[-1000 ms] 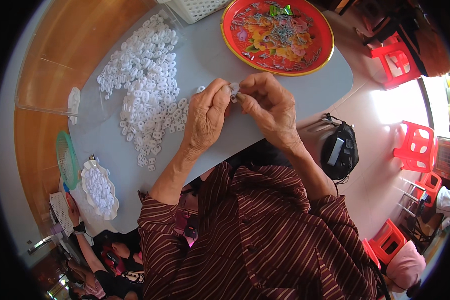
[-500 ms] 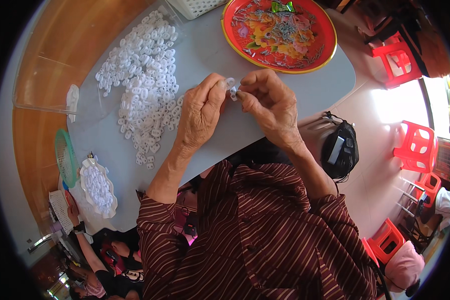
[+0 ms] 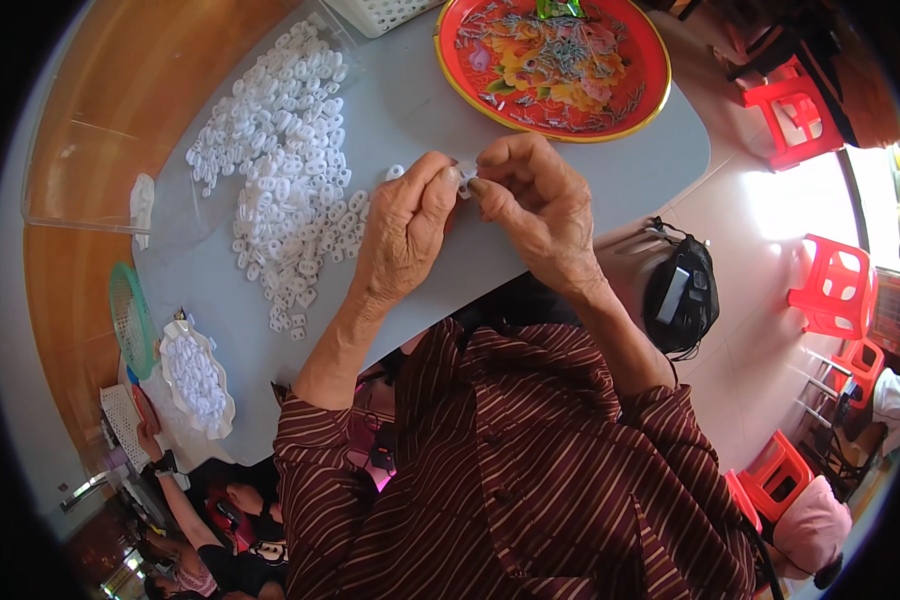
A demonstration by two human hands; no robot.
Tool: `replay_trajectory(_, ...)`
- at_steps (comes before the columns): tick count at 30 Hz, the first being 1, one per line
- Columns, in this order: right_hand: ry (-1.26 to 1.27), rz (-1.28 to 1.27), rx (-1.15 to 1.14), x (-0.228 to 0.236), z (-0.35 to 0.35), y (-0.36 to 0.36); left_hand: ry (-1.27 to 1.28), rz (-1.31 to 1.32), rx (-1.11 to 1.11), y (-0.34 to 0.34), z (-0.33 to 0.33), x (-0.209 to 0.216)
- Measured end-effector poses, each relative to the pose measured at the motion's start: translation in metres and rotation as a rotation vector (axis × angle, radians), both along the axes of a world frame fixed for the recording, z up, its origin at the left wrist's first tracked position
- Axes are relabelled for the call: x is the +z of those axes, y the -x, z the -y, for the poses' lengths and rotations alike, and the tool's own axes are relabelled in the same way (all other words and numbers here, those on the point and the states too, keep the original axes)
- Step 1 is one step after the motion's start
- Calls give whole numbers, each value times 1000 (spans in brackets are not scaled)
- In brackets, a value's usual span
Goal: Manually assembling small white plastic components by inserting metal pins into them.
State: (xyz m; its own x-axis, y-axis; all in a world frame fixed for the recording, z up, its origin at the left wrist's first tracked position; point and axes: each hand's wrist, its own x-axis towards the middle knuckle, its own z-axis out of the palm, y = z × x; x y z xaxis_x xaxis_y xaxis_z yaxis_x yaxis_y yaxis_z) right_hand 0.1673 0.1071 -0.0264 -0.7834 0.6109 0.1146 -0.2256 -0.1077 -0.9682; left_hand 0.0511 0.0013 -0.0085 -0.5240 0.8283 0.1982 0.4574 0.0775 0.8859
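Above the table's near edge my two hands meet, fingertips close together. My left hand [image 3: 402,228] is closed in a pinch on a small white plastic piece [image 3: 467,170]. My right hand [image 3: 542,215] pinches at the same piece from the other side, thumb and forefinger pressed in; whether a smaller part sits between those fingers is hidden. To the left spreads a heap of small white oval plastic pieces with holes [image 3: 295,170], and one loose piece [image 3: 394,172] lies just beyond my left hand. Farther off, a red flowered tray [image 3: 453,75] carries many thin metal pins [image 3: 570,50].
A scalloped white dish [image 3: 220,400] of small white parts and a green basket [image 3: 135,320] stand on the left of the grey table [image 3: 660,150]. A co-worker's arm [image 3: 175,500] reaches in at lower left. Right, on the floor, are red stools [image 3: 832,285] and a black bag [image 3: 682,300].
My fingertips have drawn together, and the white piece sits closer between both hands. A loose white piece beyond my left hand now shows. The view has shifted slightly.
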Motion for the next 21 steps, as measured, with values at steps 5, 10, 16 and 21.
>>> replay_trajectory(5,5,-1,-4,-1,1,0,14,8,-46,3,0,0)
replay_trajectory(10,-33,38,21,2,1,0,24,17,-61,6,1,-1)
replay_trajectory(16,-267,44,22,1,0,2,45,54,-59,11,2,-1)
replay_trajectory(21,-360,71,9,-3,-1,3,46,53,-102,12,3,-1)
